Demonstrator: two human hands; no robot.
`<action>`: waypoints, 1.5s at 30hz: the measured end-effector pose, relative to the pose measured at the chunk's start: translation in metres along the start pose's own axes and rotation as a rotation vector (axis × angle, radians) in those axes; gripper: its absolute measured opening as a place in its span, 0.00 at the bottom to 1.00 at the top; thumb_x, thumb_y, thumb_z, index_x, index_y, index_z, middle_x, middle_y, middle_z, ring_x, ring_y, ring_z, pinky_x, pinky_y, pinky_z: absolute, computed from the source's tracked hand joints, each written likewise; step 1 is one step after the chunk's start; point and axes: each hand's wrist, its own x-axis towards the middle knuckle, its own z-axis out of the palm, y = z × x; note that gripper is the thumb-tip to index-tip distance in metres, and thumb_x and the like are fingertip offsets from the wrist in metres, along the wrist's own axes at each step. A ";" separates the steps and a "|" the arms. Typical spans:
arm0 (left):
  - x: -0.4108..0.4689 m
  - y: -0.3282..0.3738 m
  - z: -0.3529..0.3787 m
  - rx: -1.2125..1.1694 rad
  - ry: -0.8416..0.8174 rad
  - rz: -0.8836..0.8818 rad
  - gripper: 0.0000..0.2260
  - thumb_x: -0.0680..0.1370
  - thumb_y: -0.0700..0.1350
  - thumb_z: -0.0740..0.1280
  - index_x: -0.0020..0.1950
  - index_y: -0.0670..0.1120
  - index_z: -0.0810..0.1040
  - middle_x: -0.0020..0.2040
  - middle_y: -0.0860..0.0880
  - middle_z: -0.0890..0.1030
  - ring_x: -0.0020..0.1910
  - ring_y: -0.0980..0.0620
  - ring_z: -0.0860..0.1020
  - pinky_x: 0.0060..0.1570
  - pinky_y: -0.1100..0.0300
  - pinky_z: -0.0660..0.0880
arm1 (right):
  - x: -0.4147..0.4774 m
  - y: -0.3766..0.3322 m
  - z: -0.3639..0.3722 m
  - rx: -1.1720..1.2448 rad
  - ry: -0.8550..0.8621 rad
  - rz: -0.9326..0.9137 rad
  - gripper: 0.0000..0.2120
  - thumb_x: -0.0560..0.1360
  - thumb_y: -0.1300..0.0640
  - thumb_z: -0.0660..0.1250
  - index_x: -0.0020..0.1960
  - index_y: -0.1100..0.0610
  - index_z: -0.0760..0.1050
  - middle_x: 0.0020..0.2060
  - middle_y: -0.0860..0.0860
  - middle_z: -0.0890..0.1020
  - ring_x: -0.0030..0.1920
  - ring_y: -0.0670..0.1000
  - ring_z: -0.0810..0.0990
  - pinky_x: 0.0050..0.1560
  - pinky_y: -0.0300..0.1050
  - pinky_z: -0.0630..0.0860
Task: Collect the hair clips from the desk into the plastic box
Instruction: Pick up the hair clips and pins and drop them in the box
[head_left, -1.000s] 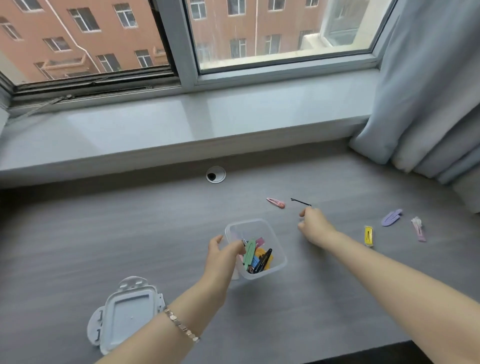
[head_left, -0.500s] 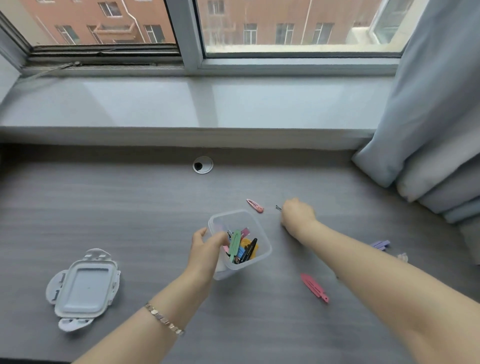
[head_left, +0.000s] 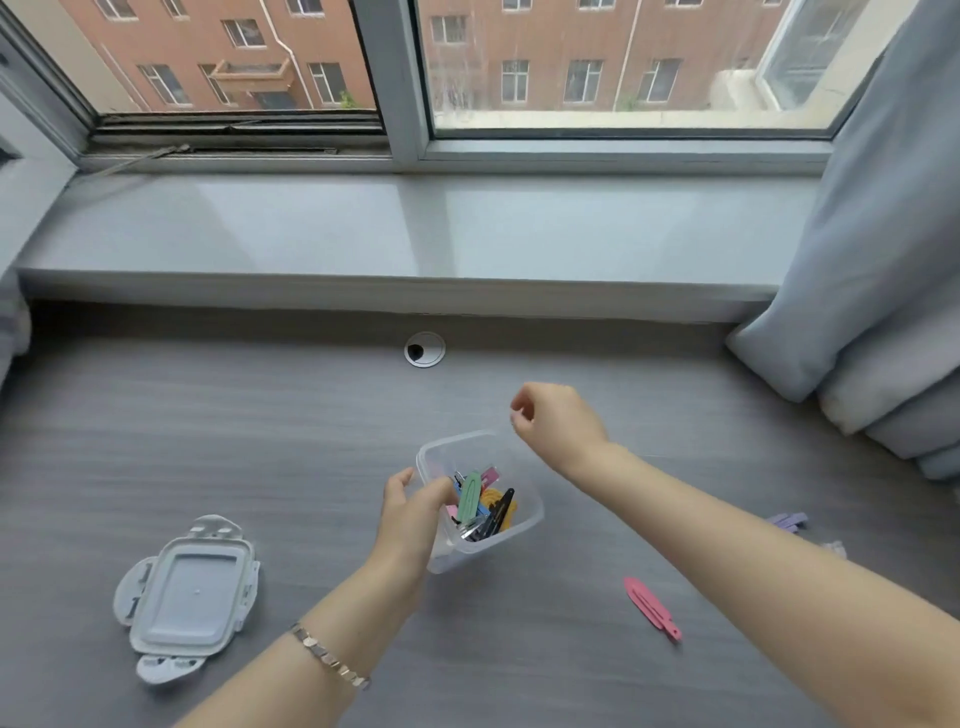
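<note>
**Grey desk, clear box half filled, a pinch poised above it**

Grey wood-grain desk (head_left: 260, 441) fills the lower view, running back to a pale windowsill (head_left: 363, 228) under a window, with a blue-grey curtain (head_left: 883, 260) hanging at the right. A white snap-lock lid (head_left: 189, 597) lies flat on the desk at the left, well apart from everything else.

Near the centre stands the clear plastic box (head_left: 524, 519), open, tilted slightly toward the viewer, holding a jumble of coloured hair clips (head_left: 480, 506). The left hand (head_left: 410, 512) grips the box at its near-left rim, thumb inside the wall.

The right hand (head_left: 558, 418) hovers just beyond the box's far corner, fingertips pinched together. Whether something thin is caught between them is too small to tell.

Loose clips remain: a pink clip (head_left: 652, 608) lies on the desk to the right of the box, and a purple clip (head_left: 789, 519) peeks out past the right forearm.

Judging the step: if the pinch holds a clip, bring it over the middle of the opening before letting go, low enough that it cannot bounce out, while the left hand keeps the box steady.
</note>
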 end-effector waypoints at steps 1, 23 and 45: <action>0.001 0.002 -0.002 0.000 0.003 0.002 0.39 0.58 0.46 0.63 0.71 0.49 0.66 0.61 0.45 0.74 0.64 0.42 0.74 0.62 0.44 0.72 | 0.008 0.006 0.008 -0.059 -0.045 0.038 0.13 0.77 0.57 0.60 0.59 0.59 0.74 0.58 0.57 0.79 0.59 0.59 0.76 0.55 0.49 0.74; -0.005 -0.016 -0.021 0.128 -0.112 0.028 0.38 0.60 0.45 0.64 0.72 0.50 0.65 0.69 0.44 0.70 0.65 0.41 0.70 0.65 0.39 0.70 | -0.121 0.089 0.023 -0.255 -0.319 0.334 0.16 0.78 0.54 0.58 0.62 0.61 0.67 0.61 0.58 0.74 0.60 0.57 0.75 0.57 0.46 0.72; -0.017 -0.054 0.005 0.243 -0.198 0.005 0.27 0.74 0.39 0.63 0.73 0.47 0.64 0.56 0.45 0.75 0.52 0.45 0.75 0.48 0.55 0.71 | -0.130 0.087 0.015 0.228 0.255 0.469 0.14 0.74 0.60 0.65 0.60 0.60 0.74 0.55 0.59 0.78 0.54 0.60 0.78 0.58 0.47 0.73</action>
